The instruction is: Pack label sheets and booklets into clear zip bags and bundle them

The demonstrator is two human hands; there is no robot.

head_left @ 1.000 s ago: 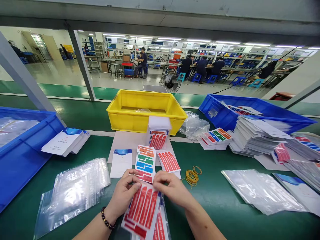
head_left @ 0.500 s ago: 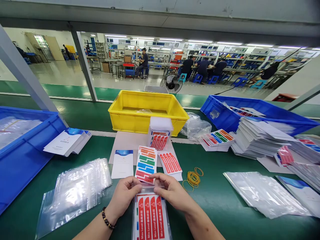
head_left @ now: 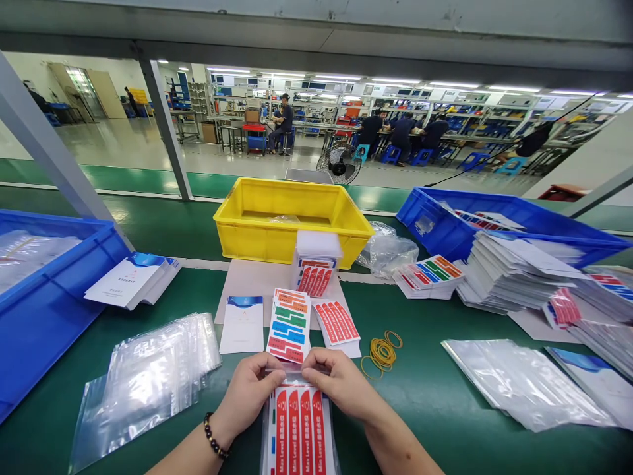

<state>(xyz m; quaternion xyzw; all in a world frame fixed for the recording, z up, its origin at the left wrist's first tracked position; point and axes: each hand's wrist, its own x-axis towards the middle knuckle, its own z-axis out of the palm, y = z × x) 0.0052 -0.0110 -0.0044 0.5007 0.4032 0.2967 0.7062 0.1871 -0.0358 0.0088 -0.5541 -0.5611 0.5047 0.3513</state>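
A clear zip bag (head_left: 336,455) with a red-and-white label sheet (head_left: 300,429) inside lies at the front edge of the view. My left hand (head_left: 254,386) pinches the left part of the bag's top edge between thumb and fingers. On the right part of that edge, my right hand (head_left: 337,382) is closed in the same way. Just beyond my fingers lies a stack of multicoloured label sheets (head_left: 289,323). Beside it are a stack of red label sheets (head_left: 339,323) and a white booklet (head_left: 242,326).
Clear bags (head_left: 153,369) are spread at left, near a blue bin (head_left: 99,244) and booklets (head_left: 131,280). A yellow bin (head_left: 291,234) stands behind. Rubber bands (head_left: 383,354) lie to the right, with paper stacks (head_left: 514,274), more bags (head_left: 524,379) and another blue bin (head_left: 554,244).
Both hands have shifted slightly down and closer together along the bag's top edge. The bag stays in nearly the same place.
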